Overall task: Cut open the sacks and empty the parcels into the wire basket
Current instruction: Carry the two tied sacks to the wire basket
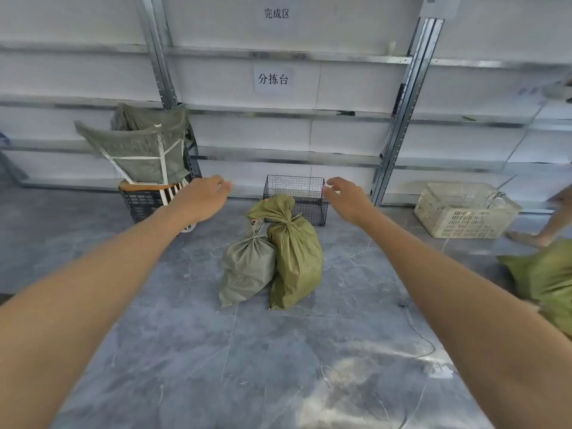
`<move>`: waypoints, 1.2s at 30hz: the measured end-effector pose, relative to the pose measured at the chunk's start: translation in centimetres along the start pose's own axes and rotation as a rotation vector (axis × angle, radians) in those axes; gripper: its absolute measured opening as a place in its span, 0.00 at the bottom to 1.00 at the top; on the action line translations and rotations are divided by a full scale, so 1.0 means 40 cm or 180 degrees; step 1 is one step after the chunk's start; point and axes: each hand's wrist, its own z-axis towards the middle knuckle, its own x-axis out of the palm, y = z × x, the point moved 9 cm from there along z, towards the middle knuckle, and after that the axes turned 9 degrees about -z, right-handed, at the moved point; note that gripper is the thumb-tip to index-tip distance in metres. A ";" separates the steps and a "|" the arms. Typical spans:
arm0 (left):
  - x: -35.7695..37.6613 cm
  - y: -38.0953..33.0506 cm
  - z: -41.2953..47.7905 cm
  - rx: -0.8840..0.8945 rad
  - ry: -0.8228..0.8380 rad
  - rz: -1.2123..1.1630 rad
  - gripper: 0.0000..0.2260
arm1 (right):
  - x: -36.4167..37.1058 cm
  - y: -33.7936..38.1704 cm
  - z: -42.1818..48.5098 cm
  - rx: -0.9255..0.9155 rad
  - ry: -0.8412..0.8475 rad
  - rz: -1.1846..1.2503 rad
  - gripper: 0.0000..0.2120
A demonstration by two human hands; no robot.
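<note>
- Now both bare arms stretch forward over the grey floor (185,351), and neither hand holds anything.
- Left hand (204,198) hangs in the air with its fingers loosely relaxed, in front of a black crate (140,204) draped with empty sacks (145,147).
- Right hand (346,196) is also released, fingers slightly bent, just beside the right edge of the wire basket (288,187) as seen from the head camera.
- Wire basket stands on the floor against the metal shelving (399,113).
- Two tied sacks stand upright, touching each other, directly in front of the basket: a grey-green sack (247,270) on the left and a taller olive sack (295,255) on the right.
- Another green sack (544,280) lies at the right edge, near a white plastic crate (464,212).
</note>
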 end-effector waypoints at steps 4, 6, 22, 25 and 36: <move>0.040 0.041 0.037 -0.0115 0.0119 0.0010 0.22 | 0.069 0.001 0.041 0.0007 0.0107 -0.0012 0.23; 0.070 0.070 0.073 -0.0132 0.0192 -0.0059 0.23 | 0.114 -0.006 0.074 0.0051 0.0202 0.0037 0.22; 0.246 0.386 0.560 -0.0243 0.0583 -0.0007 0.21 | 0.445 -0.108 0.491 0.0699 0.0587 0.0019 0.23; 0.300 0.442 0.617 -0.0341 0.0670 -0.0041 0.22 | 0.502 -0.137 0.539 0.0793 0.0665 0.0022 0.23; 0.523 0.587 0.793 -0.0827 0.0959 -0.0066 0.16 | 0.700 -0.309 0.767 0.1041 0.1049 0.0064 0.23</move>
